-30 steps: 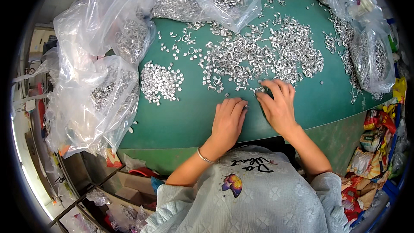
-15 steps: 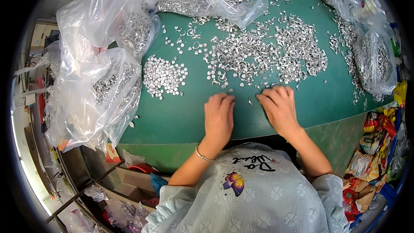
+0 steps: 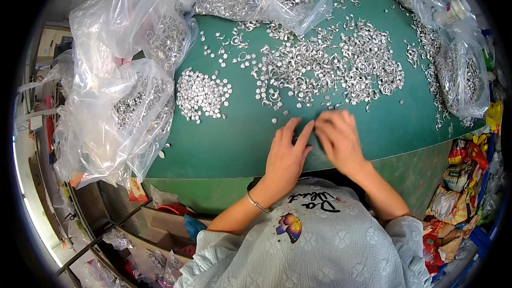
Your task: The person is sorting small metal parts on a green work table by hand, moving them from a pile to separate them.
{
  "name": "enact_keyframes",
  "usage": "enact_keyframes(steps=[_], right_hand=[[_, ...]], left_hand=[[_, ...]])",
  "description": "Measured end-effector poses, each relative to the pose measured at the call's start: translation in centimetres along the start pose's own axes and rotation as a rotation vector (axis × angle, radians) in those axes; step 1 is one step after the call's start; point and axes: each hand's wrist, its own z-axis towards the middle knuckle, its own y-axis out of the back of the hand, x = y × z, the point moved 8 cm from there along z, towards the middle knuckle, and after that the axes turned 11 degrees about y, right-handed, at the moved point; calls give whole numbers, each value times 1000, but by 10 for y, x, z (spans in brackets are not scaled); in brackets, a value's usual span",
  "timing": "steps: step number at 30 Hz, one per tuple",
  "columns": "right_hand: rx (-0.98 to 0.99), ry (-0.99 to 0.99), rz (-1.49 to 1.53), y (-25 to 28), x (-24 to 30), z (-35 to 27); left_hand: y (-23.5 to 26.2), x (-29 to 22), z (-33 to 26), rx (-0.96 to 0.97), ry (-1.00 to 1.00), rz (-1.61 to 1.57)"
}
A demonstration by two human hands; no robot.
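Toward six o'clock on the smooth green tabletop, your left hand and right hand hovered close together; whether they pinched anything I couldn't tell. At twelve o'clock from them sprawled shiny curved metal pieces; at ten sat knobbly little metal studs.

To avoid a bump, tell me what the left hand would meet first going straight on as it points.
The left hand would likely meet the right hand first: that one is just ahead of the left index finger, though depth is unclear.
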Motion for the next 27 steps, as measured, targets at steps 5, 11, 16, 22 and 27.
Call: enact_keyframes(steps=[5,11,16,22,27], right_hand=[[-19,54,-238,-9,-12,29],[55,88,-92,-11,0,9],[48,68,44,-8,7,12],[-79,-208,227,13,-25,-5],[-26,-62,-273,12,-18,26]], left_hand=[[-9,14,4,9,-6,-49],[4,24,-12,-48,-9,-91],[8,5,-4,-115,-5,-74],[-6,24,-10,-33,-39,5],[11,20,-14,-180,-20,70]])
